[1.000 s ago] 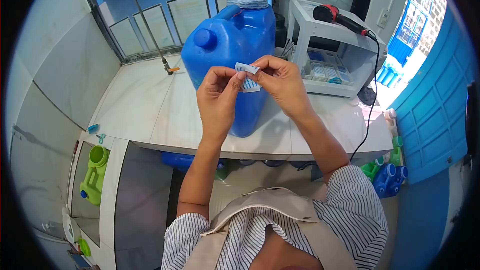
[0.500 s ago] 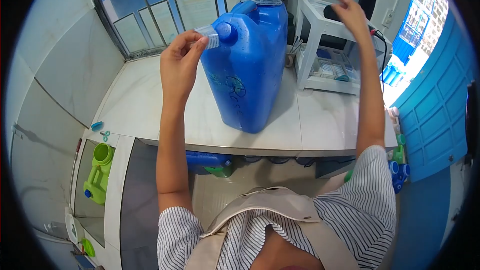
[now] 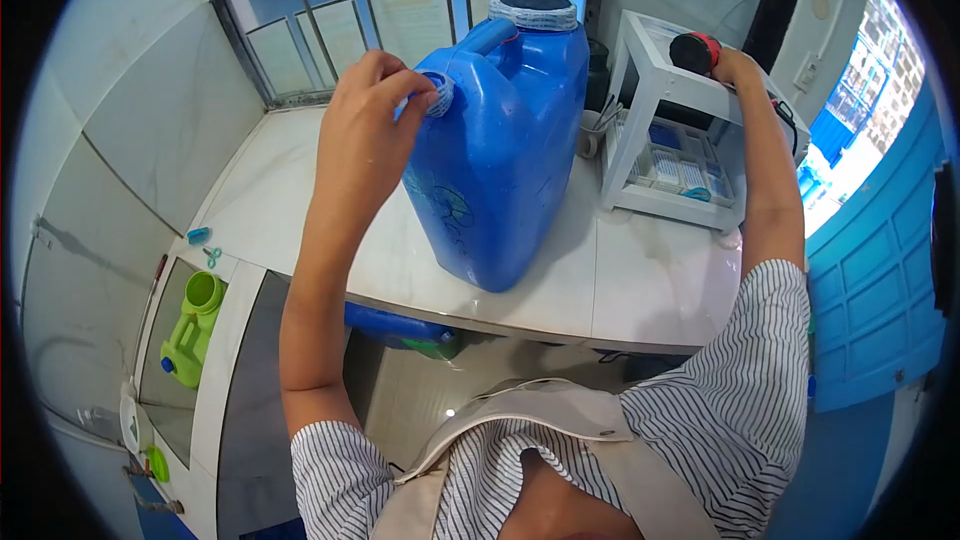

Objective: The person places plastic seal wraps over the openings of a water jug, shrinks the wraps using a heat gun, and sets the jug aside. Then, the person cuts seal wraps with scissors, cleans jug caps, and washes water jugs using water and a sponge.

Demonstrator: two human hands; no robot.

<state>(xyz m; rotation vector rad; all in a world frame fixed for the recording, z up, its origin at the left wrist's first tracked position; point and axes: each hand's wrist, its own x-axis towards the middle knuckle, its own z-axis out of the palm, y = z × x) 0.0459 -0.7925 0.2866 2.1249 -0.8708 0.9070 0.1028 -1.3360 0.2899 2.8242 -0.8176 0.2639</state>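
A tall blue plastic jug (image 3: 500,160) stands on the white counter. It has handwriting on its side and a large black-topped lid (image 3: 533,10) with a clear printed band. My left hand (image 3: 372,120) is at the small spout cap, pinching a clear printed shrink seal (image 3: 438,95) that sits around this cap. Over on the white shelf, my right hand (image 3: 738,68) is closed around a red and black heat gun (image 3: 695,53); its fingers are partly hidden behind the wrist.
The white shelf unit (image 3: 655,90) holds a tray of small packs (image 3: 680,172) on its lower level. A cup with thin tools (image 3: 590,132) stands beside it. Green scissors (image 3: 211,256) and a lime-green jug (image 3: 192,330) are at the left. Another blue jug (image 3: 395,328) lies under the counter.
My left hand has brought the seal from beside the spout cap onto it. My right hand has come down from above the shelf and taken hold of the heat gun.
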